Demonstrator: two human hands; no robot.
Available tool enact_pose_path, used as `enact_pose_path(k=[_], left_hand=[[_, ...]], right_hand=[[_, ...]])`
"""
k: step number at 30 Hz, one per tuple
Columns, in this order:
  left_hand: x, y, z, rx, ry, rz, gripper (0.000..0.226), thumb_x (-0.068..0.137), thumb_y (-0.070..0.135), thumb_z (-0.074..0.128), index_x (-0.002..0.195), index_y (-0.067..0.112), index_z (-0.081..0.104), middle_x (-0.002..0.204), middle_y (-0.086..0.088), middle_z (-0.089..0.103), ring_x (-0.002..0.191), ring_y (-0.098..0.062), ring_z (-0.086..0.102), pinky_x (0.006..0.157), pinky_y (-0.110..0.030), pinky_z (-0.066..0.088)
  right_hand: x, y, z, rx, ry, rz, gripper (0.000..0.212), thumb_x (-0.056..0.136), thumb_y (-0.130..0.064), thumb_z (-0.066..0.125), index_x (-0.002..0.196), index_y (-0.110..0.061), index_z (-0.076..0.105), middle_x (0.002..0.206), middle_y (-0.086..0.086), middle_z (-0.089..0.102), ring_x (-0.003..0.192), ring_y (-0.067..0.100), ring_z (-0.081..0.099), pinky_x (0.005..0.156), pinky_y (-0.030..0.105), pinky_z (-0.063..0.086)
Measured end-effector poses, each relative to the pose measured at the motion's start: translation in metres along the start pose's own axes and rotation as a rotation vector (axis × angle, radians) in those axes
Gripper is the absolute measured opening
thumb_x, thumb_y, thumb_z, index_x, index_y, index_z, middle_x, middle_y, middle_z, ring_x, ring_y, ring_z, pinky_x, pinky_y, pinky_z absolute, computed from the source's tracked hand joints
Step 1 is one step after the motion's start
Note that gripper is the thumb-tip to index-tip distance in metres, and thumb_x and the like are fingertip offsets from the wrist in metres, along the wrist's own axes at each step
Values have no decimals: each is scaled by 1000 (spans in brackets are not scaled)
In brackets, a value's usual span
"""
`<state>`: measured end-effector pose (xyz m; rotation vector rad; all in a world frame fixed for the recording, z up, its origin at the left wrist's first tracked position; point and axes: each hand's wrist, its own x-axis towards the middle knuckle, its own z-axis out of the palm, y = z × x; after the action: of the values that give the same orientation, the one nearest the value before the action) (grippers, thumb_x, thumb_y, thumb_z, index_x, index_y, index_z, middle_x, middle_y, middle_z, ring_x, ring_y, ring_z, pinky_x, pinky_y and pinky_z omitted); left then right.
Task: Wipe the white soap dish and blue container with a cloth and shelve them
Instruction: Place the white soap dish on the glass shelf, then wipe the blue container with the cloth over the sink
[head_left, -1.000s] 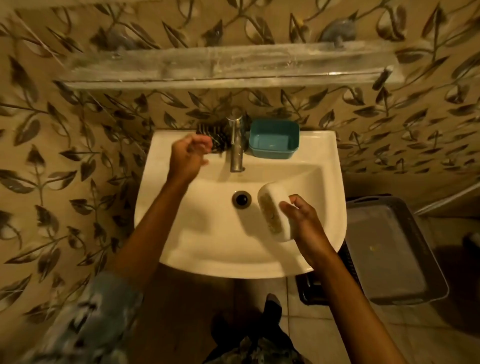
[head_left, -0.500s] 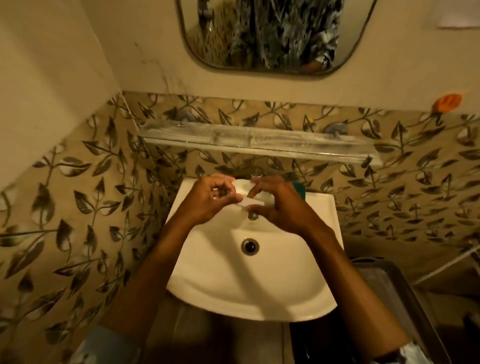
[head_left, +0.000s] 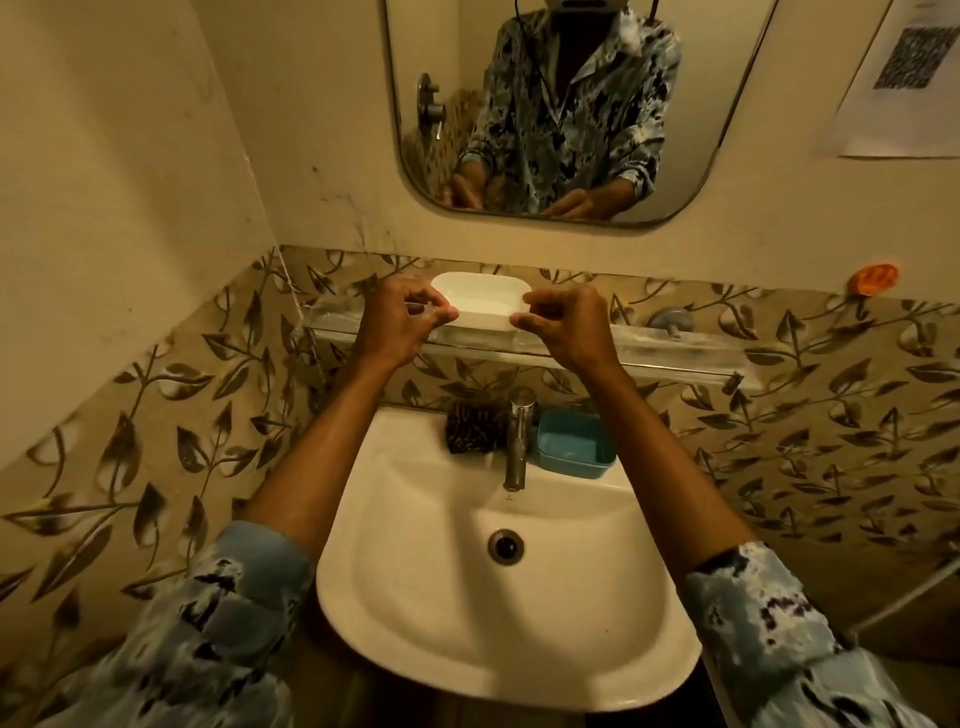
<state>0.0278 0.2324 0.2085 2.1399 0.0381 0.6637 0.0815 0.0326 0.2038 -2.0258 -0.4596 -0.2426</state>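
Dish (head_left: 480, 301) sits on the shelf (head_left: 675, 358), open side up and empty as far as I can see. Left hand (head_left: 400, 325) and right hand (head_left: 566, 325) pinch its two ends, each grip closed on the rim. So about half is done, I judge. Container (head_left: 574, 452) stands on the sink (head_left: 415, 519) rim, right of the tap (head_left: 517, 441), seemingly empty too. The cloth (head_left: 470, 428) lies left of the tap.

Dim yellowish light falls on a plain cream wall (head_left: 130, 156) above leaf-patterned tiles (head_left: 156, 441), a rounded mirror (head_left: 691, 130) over the white sink (head_left: 363, 597), and what looks like a printed sheet (head_left: 893, 88) at right.
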Motion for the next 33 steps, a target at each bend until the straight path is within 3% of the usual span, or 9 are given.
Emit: enact_pose_path(k=[9, 11, 14, 20, 23, 25, 28, 30, 33], left_hand=[[5, -18, 17, 134, 16, -60, 9, 73, 17, 78, 79, 12, 74, 92, -5, 73, 95, -16, 63, 88, -31, 45], [5, -22, 20, 195, 15, -97, 9, 73, 22, 78, 79, 17, 74, 97, -2, 73, 102, -18, 61, 97, -40, 38], [4, -23, 23, 286, -15, -161, 10, 75, 27, 76, 82, 20, 75, 106, -1, 71, 112, -21, 55, 87, -39, 22], [-1, -29, 25, 306, -37, -174, 11, 78, 30, 73, 84, 21, 73, 111, 1, 69, 118, -23, 52, 99, -51, 22], [-3, -35, 23, 268, -5, -131, 27, 76, 35, 73, 101, 25, 67, 116, -1, 65, 114, -23, 54, 98, -50, 36], [-14, -40, 21, 174, 167, -95, 21, 78, 34, 68, 98, 26, 65, 109, -1, 66, 105, -20, 58, 91, -46, 46], [-48, -55, 27, 72, 339, -88, 4, 86, 22, 60, 86, 19, 63, 94, -4, 65, 87, -15, 59, 75, -21, 48], [-74, -81, 39, 59, 278, -147, 4, 86, 14, 59, 83, 15, 62, 88, -4, 63, 83, -16, 58, 71, -19, 45], [-104, -132, 63, 144, 34, -263, 10, 81, 13, 58, 79, 22, 60, 87, 0, 64, 86, -21, 61, 80, -39, 51]], right_hand=[[17, 23, 20, -34, -66, 57, 40, 72, -16, 80, 106, 1, 69, 106, 14, 70, 94, 21, 67, 84, 38, 58], [17, 28, 22, -38, -90, 77, 39, 74, -16, 79, 107, 1, 68, 107, 15, 70, 95, 21, 67, 85, 38, 58], [17, 32, 23, -52, -139, 93, 37, 77, -13, 76, 110, 1, 66, 113, 15, 68, 98, 17, 63, 83, 29, 55], [11, 32, 21, -89, -164, 57, 43, 79, -14, 75, 119, -5, 63, 119, 13, 64, 106, 22, 62, 76, 23, 50], [-4, 32, 15, -78, -18, -46, 46, 82, -14, 72, 125, -11, 57, 124, 9, 60, 104, 16, 59, 77, 19, 49], [-25, 36, 8, -39, 193, -143, 30, 87, -12, 64, 117, -10, 60, 113, 5, 63, 92, 10, 58, 71, 11, 46], [-66, 65, 2, -26, 437, -226, 10, 87, 1, 54, 93, -2, 62, 87, 11, 62, 78, 16, 55, 67, 18, 43], [-93, 97, 5, -43, 441, -141, 9, 84, 4, 53, 85, -1, 60, 80, 12, 59, 74, 17, 53, 65, 23, 42], [-111, 153, 18, -93, 297, 130, 8, 86, 2, 57, 91, -2, 61, 88, 13, 63, 82, 22, 60, 69, 28, 49]])
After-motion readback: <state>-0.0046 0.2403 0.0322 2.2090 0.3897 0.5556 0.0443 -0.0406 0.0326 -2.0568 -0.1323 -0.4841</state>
